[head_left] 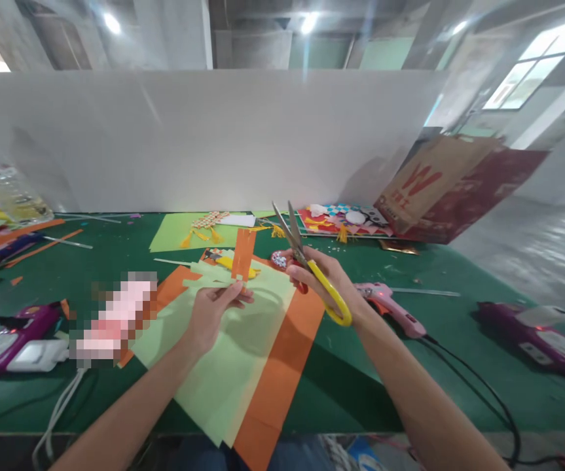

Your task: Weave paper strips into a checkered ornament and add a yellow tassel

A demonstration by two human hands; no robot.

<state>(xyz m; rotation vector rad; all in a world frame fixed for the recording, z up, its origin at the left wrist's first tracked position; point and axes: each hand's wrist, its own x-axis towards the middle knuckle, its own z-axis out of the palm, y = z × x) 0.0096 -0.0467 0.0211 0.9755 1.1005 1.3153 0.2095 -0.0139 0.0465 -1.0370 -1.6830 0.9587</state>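
My left hand [217, 307] pinches the lower end of an orange paper strip [243, 252], which stands upright above the sheets. In my right hand [328, 275] is a pair of scissors [331, 294] with yellow and red handles. Their blades point up and away, slightly parted, to the right of the strip and apart from it. Under both hands lie a light green paper sheet [223, 366] and an orange paper sheet [282, 366]. Thin green paper strips [198, 275] lie just beyond my left hand.
A pink glue gun [395, 311] with a cord lies to the right, near a purple power unit [537, 333]. Another purple unit [21, 337] stands left. Decorated cards [346, 219] and a paper bag [424, 183] sit by the white panel [243, 137]. Paper scraps cover the left.
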